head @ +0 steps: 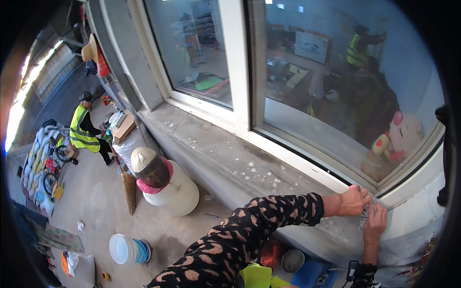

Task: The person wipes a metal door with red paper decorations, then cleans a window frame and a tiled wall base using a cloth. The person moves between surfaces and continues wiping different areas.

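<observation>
Both my hands meet at the lower right corner of a white window frame [288, 154], above the concrete sill [223, 151]. My left hand [354, 201], in a leopard-patterned sleeve, has its fingers closed on a crumpled grey cloth [366, 212]. Beside it, my right hand [375, 221] pinches the same cloth from the other side. The cloth lies against the frame corner, partly hidden by my fingers. Behind the glass sits a pink plush toy [403, 135].
Below the sill stand a white drum [180, 190] with a visored cap [147, 165], a straw broom [128, 190], a white bucket [124, 248] and a grey bowl [292, 261]. A person in a yellow vest [81, 129] is at the left near stacked sacks [36, 162].
</observation>
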The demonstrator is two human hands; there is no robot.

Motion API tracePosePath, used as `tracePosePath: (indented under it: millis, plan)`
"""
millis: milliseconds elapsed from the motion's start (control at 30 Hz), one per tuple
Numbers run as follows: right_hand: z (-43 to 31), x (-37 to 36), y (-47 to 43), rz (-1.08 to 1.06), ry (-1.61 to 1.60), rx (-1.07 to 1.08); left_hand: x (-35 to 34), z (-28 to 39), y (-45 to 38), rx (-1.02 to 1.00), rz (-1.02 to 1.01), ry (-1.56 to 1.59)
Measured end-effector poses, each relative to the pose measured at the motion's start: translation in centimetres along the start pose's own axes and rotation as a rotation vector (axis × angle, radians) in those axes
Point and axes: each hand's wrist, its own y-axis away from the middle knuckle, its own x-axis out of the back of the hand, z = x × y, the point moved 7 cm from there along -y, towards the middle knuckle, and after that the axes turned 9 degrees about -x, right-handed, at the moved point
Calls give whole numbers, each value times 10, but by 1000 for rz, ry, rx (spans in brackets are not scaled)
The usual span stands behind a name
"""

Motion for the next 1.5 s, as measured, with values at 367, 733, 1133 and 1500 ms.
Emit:
tracePosePath:
  millis: [367, 733, 1133, 1500]
  plan:
    - [-212, -10, -69, -62, -433, 59, 180, -55, 195, 263, -152, -27]
    - [-508, 27, -147, 74, -406, 472, 407, -75, 416, 598, -215, -93]
    - [-643, 21, -191, 270, -385, 683, 495, -112, 518, 717, -350, -290]
    - [-537, -70, -282, 295, -195, 445, 383, -270, 450, 335, -174, -367]
